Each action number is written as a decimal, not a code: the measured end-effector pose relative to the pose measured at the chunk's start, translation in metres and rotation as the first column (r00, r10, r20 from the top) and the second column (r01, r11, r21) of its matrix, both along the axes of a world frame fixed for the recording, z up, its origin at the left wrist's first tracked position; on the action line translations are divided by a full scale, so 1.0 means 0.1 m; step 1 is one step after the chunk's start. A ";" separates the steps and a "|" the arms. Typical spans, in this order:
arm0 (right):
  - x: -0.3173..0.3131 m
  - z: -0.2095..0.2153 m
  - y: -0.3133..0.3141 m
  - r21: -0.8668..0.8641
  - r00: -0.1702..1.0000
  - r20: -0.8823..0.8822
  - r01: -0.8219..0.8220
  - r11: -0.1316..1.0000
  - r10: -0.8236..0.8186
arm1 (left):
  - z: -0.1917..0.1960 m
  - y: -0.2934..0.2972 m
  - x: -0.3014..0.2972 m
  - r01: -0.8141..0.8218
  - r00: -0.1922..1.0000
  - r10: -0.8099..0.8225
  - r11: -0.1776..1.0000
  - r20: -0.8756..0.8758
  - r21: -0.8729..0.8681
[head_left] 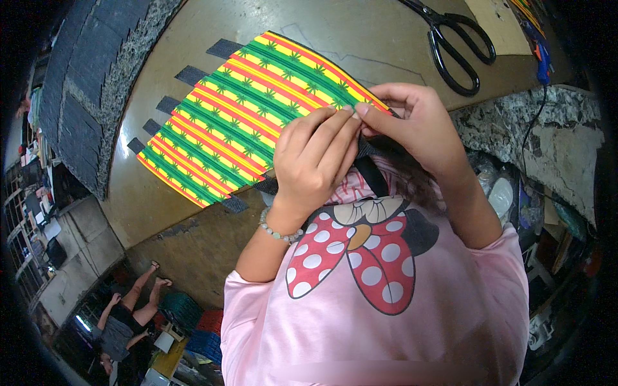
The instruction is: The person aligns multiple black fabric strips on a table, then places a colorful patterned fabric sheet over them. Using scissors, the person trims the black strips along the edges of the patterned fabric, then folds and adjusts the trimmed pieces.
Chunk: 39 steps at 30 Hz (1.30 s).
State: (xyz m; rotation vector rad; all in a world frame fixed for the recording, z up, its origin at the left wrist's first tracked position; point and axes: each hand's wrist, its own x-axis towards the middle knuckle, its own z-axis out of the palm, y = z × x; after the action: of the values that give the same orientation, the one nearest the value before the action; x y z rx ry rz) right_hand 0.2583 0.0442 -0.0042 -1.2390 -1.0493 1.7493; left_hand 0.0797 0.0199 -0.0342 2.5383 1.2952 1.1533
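Overlapping striped panels (212,122) in green, yellow and red, printed with green leaves, lie fanned out on the table (161,42). Short dark textured strips (222,48) stick out from their ends. At the near right corner of the top panel, my left hand (315,151) has its fingers pressed together on the edge. My right hand (418,122) pinches that same corner between thumb and fingers, close to the left fingertips. Below the hands part of a dark strip shows; exactly what lies between the fingertips is hidden.
Black-handled scissors (454,48) lie at the far right. Beyond them are a tan sheet (499,26) and a blue-handled tool (543,64) with a dark cord. Stacked dark sheets (96,64) stand at left. Another person (122,325) is in the lower left distance.
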 end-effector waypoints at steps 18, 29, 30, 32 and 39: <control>0.09 0.34 0.17 0.265 0.680 0.730 -0.366 0.892 0.063 | 0.16 0.15 -0.16 0.060 0.991 -0.078 0.984 -0.106 -0.167; 0.16 0.07 -0.25 0.524 0.455 0.850 -0.672 0.523 -0.266 | 0.24 0.02 -0.12 0.059 0.892 -0.080 0.996 -0.445 -0.061; 0.16 0.04 -0.27 0.513 0.427 0.858 -0.717 0.472 -0.284 | 0.25 0.01 -0.12 0.055 0.894 -0.077 0.996 -0.441 -0.063; 0.15 0.00 -0.31 0.505 0.388 0.860 -0.740 0.445 -0.330 | 0.29 0.00 -0.12 0.053 0.895 -0.092 0.994 -0.437 -0.100; 0.14 -0.05 -0.33 0.503 0.392 0.858 -0.770 0.392 -0.332 | 0.44 0.20 -0.28 0.150 0.979 -0.195 0.891 -0.062 -0.428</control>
State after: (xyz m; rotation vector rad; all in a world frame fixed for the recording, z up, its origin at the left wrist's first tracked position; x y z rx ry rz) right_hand 0.2728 0.0116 -0.0087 -1.1645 -2.5609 0.1039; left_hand 0.0520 0.0399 0.0093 2.3502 1.1552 0.6288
